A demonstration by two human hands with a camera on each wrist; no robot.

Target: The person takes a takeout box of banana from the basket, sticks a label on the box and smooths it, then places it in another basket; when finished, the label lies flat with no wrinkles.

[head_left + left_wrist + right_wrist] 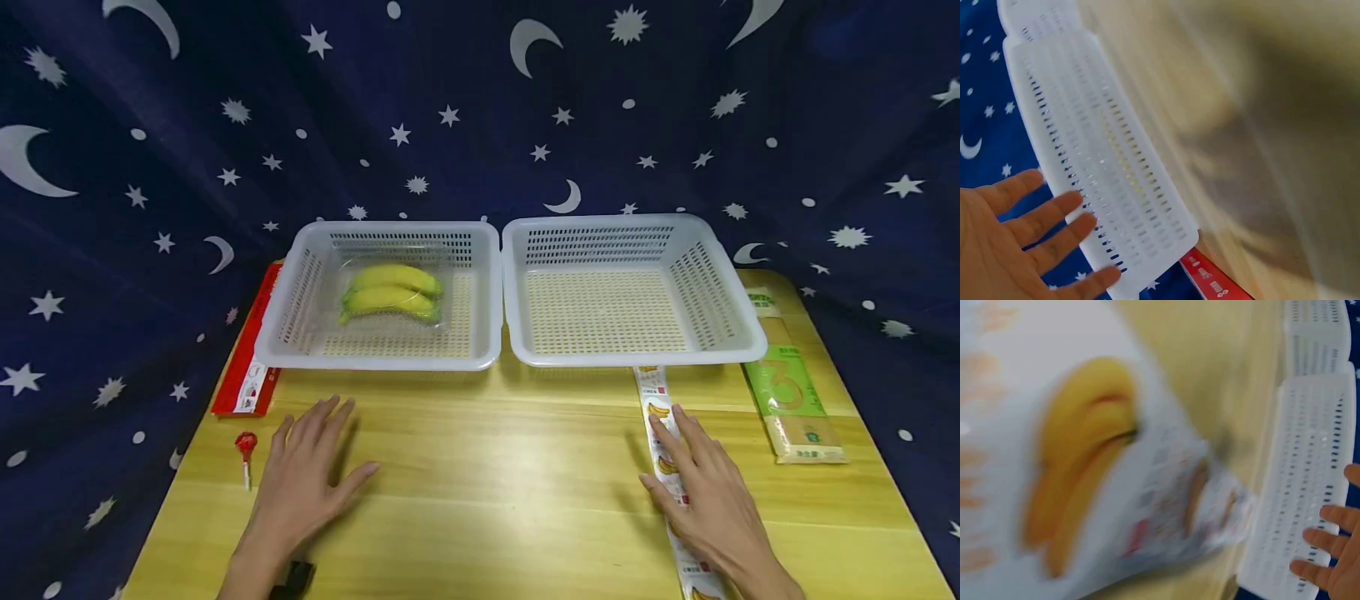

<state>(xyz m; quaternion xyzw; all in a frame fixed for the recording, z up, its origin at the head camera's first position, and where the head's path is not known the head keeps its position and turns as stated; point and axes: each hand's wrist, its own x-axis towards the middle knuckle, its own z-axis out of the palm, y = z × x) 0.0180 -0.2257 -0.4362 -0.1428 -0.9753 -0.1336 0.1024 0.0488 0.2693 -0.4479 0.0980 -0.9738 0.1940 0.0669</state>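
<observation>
My left hand [303,479] is held over the left part of the wooden table with its fingers spread, nothing in it. Near it lies a red lollipop [246,446] with a white stick. Above a long strip of packets printed with bananas [662,450], my right hand [708,500] has its fingers extended and holds nothing; it covers part of the strip. In the left white basket [375,363] are yellow-green bananas [390,298] in clear plastic packaging. The right wrist view shows the banana strip [1085,469] large and blurred, beside the right fingers [1319,540].
A second white basket [637,359] stands to the right, touching or nearly touching the first. A red packet [258,375] lies partly behind the left basket. At the right edge lies a green-and-tan package [795,387]. Dark starry cloth [480,108] surrounds the table.
</observation>
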